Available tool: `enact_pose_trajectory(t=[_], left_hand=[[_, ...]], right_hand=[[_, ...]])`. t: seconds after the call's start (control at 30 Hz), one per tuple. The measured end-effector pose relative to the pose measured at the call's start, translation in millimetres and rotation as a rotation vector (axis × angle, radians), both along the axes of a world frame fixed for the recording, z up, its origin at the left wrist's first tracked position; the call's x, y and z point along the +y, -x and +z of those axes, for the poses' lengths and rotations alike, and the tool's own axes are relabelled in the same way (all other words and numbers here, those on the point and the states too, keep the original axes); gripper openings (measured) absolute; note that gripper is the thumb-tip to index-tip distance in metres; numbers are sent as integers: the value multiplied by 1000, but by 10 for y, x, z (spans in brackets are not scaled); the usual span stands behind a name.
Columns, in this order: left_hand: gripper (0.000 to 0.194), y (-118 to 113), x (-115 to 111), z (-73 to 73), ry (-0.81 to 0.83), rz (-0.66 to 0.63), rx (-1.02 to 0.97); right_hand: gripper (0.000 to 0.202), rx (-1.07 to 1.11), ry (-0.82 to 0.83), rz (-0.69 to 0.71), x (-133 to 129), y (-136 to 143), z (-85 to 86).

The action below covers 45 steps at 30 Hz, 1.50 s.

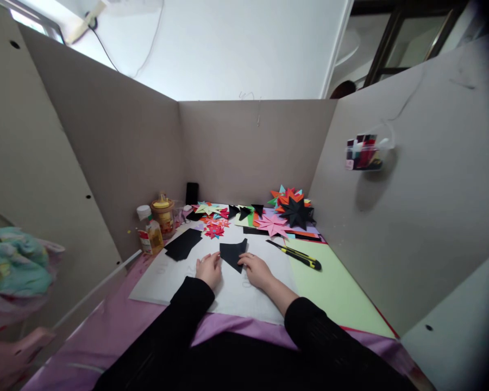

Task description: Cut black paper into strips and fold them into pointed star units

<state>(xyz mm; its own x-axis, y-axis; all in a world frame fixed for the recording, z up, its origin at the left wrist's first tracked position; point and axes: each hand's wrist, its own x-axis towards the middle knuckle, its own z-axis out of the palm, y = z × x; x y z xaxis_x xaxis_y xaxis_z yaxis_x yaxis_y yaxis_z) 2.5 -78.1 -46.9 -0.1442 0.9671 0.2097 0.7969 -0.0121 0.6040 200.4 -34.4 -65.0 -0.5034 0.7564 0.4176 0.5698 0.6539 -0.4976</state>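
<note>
A folded piece of black paper [232, 253] lies on the white sheet [158, 285] between my hands. My right hand [256, 269] has its fingertips closed on the paper's right edge. My left hand [209, 270] is at the paper's left edge, its fingers pressed together; whether they grip the paper is too small to tell. More black paper pieces [183, 244] lie to the left. A black and yellow utility knife [299, 256] rests on the right, partly over the pale green sheet [334, 282].
Behind are a pink paper star [272, 224], a black star [296, 213] and small coloured pieces [215, 227]. A bottle [150, 233], a yellow-lidded jar [163, 216] and a phone [192, 193] stand at the left. Grey partitions [256, 152] enclose the table.
</note>
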Motion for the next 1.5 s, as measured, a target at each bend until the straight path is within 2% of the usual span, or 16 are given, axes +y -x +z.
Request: enact_pose_trajectory(t=[0.13, 0.27, 0.53, 0.7, 0.83, 1.0, 1.1, 1.17, 1.33, 1.43, 1.5], left_hand=[[51, -24, -32, 17, 20, -58, 8], [48, -10, -36, 17, -5, -77, 2], [40, 22, 0, -26, -91, -132, 29], [39, -10, -26, -19, -40, -197, 111], [49, -99, -57, 5, 21, -280, 180], [50, -155, -75, 14, 74, -342, 178], [49, -135, -82, 11, 50, -363, 113], [53, -107, -75, 4, 15, -359, 42], [71, -26, 24, -63, -89, -222, -244], [67, -58, 85, -104, -87, -147, -448], [57, -139, 95, -107, -49, -172, -560]], right_hand=[[45, 103, 11, 20, 0, 6, -21], [42, 246, 0, 1, -7, 2, 6], [27, 509, 52, -250, 135, -94, -66], [27, 464, 73, -303, 141, -90, -80], [30, 356, 53, -323, 72, -61, -21], [30, 288, 84, -219, 20, 13, 27], [23, 338, 117, -155, 29, 28, 28], [21, 413, 144, -165, 51, 11, 20], [22, 661, 236, -255, 95, -24, 23], [22, 813, 292, -278, 62, 72, 83], [27, 914, 318, -278, 13, 198, 151]])
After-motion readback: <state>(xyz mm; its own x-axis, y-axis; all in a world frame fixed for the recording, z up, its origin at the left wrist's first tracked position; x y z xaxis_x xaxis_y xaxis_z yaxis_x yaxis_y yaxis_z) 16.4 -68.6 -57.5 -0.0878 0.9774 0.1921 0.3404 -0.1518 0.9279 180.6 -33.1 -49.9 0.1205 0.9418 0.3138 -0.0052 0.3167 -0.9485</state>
